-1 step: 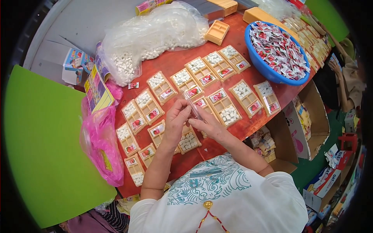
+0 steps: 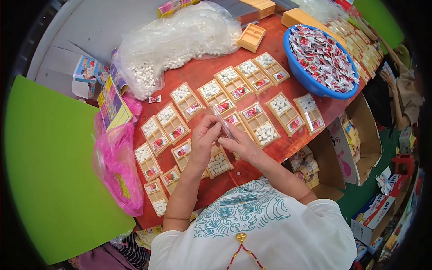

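Over the middle of the red table, my left hand (image 2: 207,137) and my right hand (image 2: 243,144) meet. Between their closed fingers is a thin, clear plastic piece (image 2: 225,126), tilted; its full shape is partly hidden. Beneath and around them lie several tan compartment trays (image 2: 253,120) with small white cubes at one end and a strawberry-printed sachet at the other. One such tray (image 2: 219,163) by my left wrist shows white cubes, partly covered by my arm. Nearest my right hand is a tray with cubes (image 2: 265,133) toward me.
A blue basin (image 2: 290,58) heaped with sachets stands at the back right. Behind the trays lies a large clear bag (image 2: 180,33) of white cubes, near an empty tan tray (image 2: 251,37). A pink plastic bag (image 2: 114,157) hangs at the left edge. Cardboard boxes (image 2: 366,144) stand at right.
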